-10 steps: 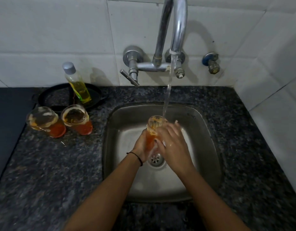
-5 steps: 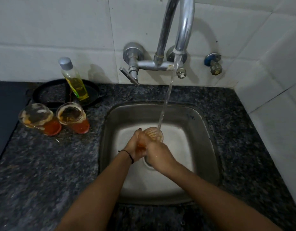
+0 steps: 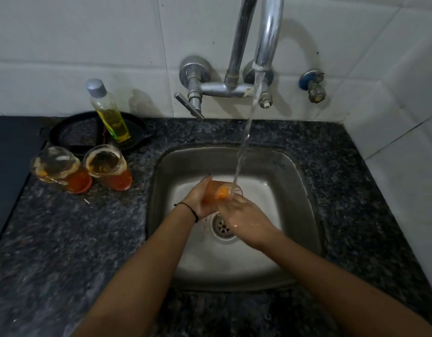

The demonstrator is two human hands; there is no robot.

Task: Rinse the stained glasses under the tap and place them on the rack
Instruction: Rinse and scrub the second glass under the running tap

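Gripping the orange-stained clear glass (image 3: 216, 194) in my left hand (image 3: 198, 203), I tip it sideways under the tap stream (image 3: 244, 142). My right hand (image 3: 244, 215) cups its rim, fingers curled loosely against it.

Single head-mounted wide-angle view — positioned above the front edge of the counter (image 3: 71, 239), facing forward and steeply down. The sink (image 3: 305, 190) sits centred at close range; the tap (image 3: 268, 45) and tiled wall (image 3: 64, 45) fill the upper frame.
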